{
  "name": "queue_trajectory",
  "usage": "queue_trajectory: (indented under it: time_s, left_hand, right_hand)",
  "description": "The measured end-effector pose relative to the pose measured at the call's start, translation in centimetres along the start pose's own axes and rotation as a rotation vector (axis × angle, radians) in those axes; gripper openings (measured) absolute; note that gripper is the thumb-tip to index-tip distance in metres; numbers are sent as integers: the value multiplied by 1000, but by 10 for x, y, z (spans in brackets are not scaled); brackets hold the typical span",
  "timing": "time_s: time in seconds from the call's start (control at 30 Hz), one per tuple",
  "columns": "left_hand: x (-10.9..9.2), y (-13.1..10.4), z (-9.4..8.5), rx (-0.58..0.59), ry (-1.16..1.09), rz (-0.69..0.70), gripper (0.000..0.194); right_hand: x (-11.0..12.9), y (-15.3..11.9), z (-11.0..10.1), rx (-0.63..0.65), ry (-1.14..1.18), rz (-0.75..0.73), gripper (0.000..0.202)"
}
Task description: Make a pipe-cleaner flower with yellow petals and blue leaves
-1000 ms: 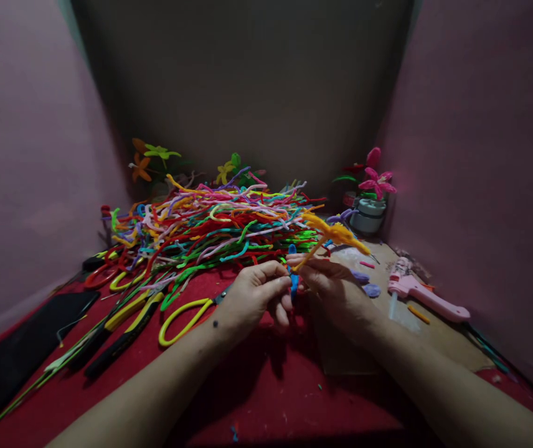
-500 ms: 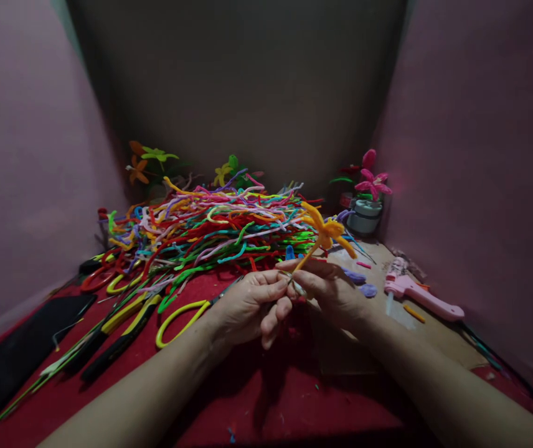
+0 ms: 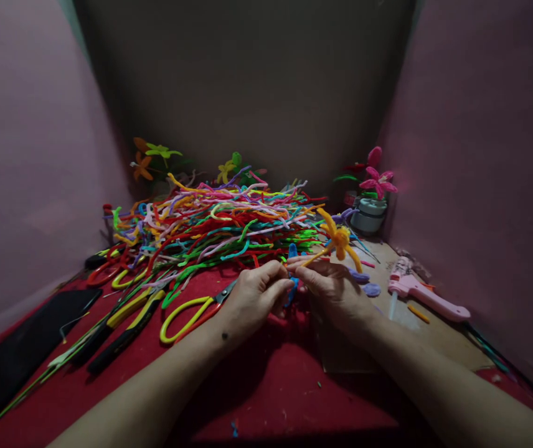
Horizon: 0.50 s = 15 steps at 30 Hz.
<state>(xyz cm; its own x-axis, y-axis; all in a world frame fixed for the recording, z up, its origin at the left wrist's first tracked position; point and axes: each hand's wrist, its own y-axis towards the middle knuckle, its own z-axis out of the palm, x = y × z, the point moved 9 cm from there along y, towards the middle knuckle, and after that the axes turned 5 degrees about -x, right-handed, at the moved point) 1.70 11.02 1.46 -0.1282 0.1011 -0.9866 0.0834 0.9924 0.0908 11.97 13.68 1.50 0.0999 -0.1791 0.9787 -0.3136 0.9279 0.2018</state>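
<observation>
An orange pipe-cleaner flower leans to the right above my hands, its stem running down to the left. My right hand pinches that stem between thumb and fingers. At the stem's lower end, the fingers of my left hand are pressed together, and a small bit of green shows by the fingertips. Just what lies inside the left pinch is partly hidden. Between and behind the hands, a blue fuzzy piece shows in part. Yellow-and-red-handled scissors lie beside my left wrist, their blades partly covered by it.
A large heap of coloured pipe cleaners fills the back. Pliers and a black flat object lie left. On the right, a pink glue gun and purple fuzzy pieces rest on cardboard. A pink flower stands behind.
My left hand has turned over, its fingers now curled in with the back of the hand showing. The orange flower has tipped right and slightly down. The whole view has shifted slightly.
</observation>
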Motion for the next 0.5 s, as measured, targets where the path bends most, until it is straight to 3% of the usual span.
queue_trajectory:
  time_s: [0.2,0.3,0.4,0.5]
  left_hand:
    - [14,0,10,150,-282,-127,16]
    - [19,0,14,205,-409,-173,16]
    - [19,0,13,177,-398,-167,18]
    - [14,1,6,58,-267,-106,17]
  right_hand:
    - [-9,0,7,86,166,35,22]
    - [-12,1,6,72,205,54,22]
    - [-14,2,4,55,212,73,22]
    - [-16,2,3,60,192,87,25]
